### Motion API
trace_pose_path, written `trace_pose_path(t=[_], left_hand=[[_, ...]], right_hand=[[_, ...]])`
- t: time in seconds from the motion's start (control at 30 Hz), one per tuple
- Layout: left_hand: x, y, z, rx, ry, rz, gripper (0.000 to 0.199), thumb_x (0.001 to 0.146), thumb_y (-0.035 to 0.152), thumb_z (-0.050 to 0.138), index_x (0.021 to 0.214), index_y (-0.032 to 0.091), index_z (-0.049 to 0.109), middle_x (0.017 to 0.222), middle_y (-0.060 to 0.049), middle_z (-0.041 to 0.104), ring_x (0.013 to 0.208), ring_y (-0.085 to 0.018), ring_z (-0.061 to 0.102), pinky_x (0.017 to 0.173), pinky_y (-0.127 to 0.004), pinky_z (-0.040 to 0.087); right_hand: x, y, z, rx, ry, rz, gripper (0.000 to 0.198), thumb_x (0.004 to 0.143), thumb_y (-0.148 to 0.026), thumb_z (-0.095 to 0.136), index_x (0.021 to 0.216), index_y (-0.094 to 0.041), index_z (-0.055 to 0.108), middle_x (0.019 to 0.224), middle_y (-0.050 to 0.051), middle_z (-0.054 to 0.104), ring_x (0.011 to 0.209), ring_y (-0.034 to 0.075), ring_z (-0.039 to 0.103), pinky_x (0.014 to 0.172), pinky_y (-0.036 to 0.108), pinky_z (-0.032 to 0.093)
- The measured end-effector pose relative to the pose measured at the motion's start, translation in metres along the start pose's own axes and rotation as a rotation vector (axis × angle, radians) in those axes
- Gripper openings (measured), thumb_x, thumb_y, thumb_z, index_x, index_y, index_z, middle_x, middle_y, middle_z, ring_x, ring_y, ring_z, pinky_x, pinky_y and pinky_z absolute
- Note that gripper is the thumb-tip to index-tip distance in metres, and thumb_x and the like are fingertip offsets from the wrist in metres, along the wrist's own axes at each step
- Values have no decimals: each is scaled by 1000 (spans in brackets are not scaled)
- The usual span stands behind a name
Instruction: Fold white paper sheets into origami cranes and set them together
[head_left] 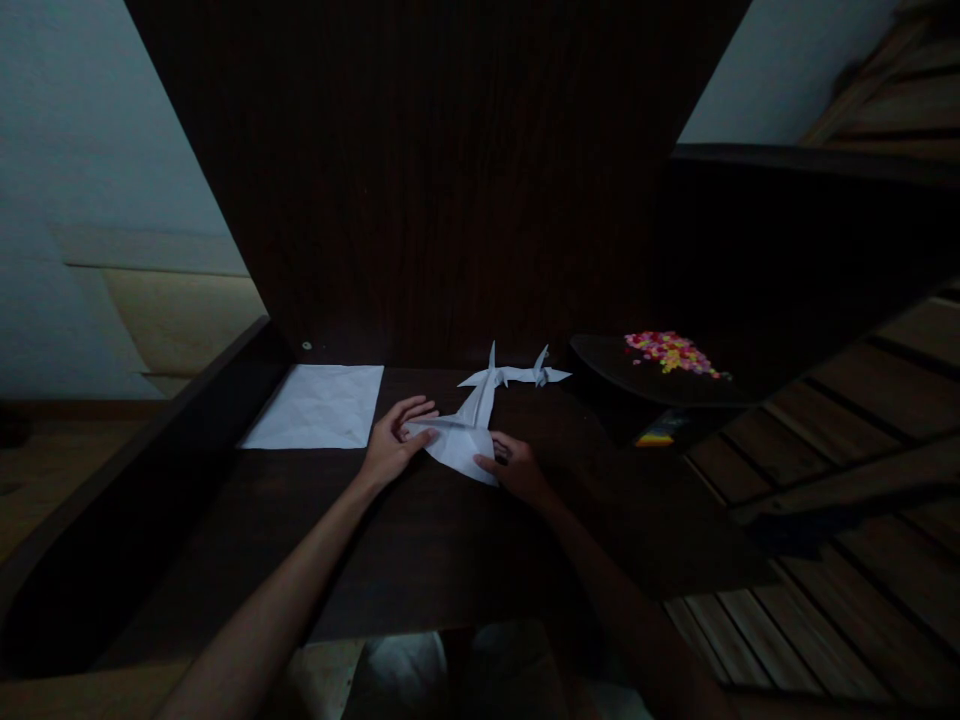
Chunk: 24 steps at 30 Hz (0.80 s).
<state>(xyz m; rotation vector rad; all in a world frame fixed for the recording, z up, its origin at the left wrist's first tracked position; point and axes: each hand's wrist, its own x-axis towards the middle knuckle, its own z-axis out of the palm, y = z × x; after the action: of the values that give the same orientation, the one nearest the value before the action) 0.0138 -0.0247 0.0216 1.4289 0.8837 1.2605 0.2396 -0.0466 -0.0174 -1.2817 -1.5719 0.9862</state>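
A partly folded sheet of white paper [466,447] is held between my two hands above the dark desk, with a raised fold pointing up and away from me. My left hand [397,435] grips its left corner, thumb on top and fingers behind. On the right side, my right hand [517,466] pinches the lower edge with the thumb in front. Just beyond the sheet lie white folded paper cranes [540,376] with pointed wings; one partly overlaps the sheet from this view, so where they meet is hard to tell.
A flat creased white paper square [319,408] lies on the desk [420,560] at the left, by a raised side panel [142,480]. At the right, a dark rounded shelf [607,365] bears a heap of small pink, red and yellow pieces [671,353]. A dark upright panel [420,180] closes the back.
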Motion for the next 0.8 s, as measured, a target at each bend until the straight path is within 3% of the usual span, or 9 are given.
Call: trace_pose_path(t=[0.2, 0.3, 0.43, 0.53, 0.67, 0.8], left_hand=[[-3, 7, 3, 122, -129, -72, 50, 71, 28, 67, 117, 13, 56, 124, -15, 59, 115, -28, 55, 100, -44, 40], [-1, 5, 2, 120, -125, -107, 52, 69, 26, 67, 118, 13, 56, 125, -14, 58, 117, -28, 53, 101, -43, 38], [0, -2, 4, -46, -40, -199, 60, 65, 26, 71, 121, 15, 53, 129, -13, 56, 120, -28, 50, 102, -42, 37], [-2, -7, 9, -186, 5, -275, 60, 63, 28, 74, 118, 14, 54, 119, -12, 62, 112, -28, 56, 98, -43, 40], [-7, -11, 15, -300, -15, -302, 59, 58, 23, 78, 111, 15, 55, 104, -8, 67, 102, -26, 60, 92, -41, 44], [-10, -10, 17, -266, -46, -335, 52, 56, 18, 76, 104, 13, 58, 102, -8, 66, 102, -26, 58, 94, -39, 41]], right_hand=[[-4, -13, 3, -94, -42, -105, 35, 72, -36, 68, 102, -19, 64, 103, 7, 66, 89, 20, 63, 80, 35, 50], [-5, -16, 4, -108, -40, -110, 36, 71, -37, 68, 102, -19, 64, 104, 7, 66, 87, 20, 62, 79, 34, 50], [-6, -18, 7, -40, -70, -84, 29, 74, -39, 65, 95, -18, 66, 95, 6, 67, 84, 19, 62, 77, 33, 49], [-6, -19, 11, 67, -68, -17, 27, 73, -41, 65, 85, -17, 67, 89, 6, 68, 80, 19, 63, 74, 32, 50], [-6, -23, 15, 157, -42, 18, 24, 71, -41, 66, 78, -18, 67, 81, 4, 69, 79, 21, 64, 73, 34, 50], [-7, -24, 17, 174, -38, -3, 23, 74, -40, 63, 78, -17, 67, 83, 4, 70, 82, 23, 65, 74, 35, 51]])
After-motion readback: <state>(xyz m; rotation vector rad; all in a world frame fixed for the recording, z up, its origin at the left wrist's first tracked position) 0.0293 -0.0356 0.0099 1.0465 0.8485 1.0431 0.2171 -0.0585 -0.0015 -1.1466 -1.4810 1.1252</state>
